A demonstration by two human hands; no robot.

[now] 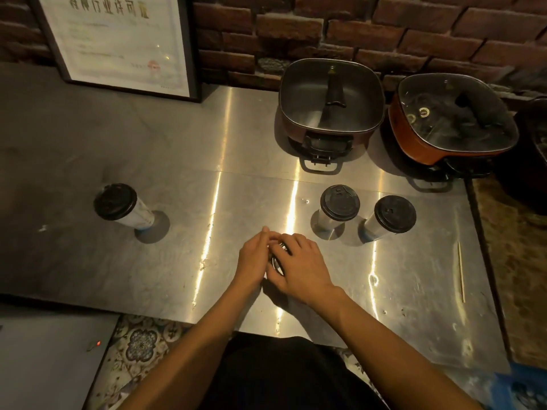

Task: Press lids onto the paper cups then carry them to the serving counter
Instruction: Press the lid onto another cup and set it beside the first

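Three paper cups with black lids stand on the steel counter: one at the left, one in the middle right, one further right. Near the front centre, my left hand and my right hand are pressed together over a fourth cup. Only a sliver of its black lid shows between my fingers; the cup body is hidden under my hands. My right palm lies across the top and my left hand cups the left side.
Two square electric pots with glass lids sit at the back right, one and the other. A framed certificate leans on the brick wall. A wooden stick lies near the counter's right edge. Patterned floor tiles show below.
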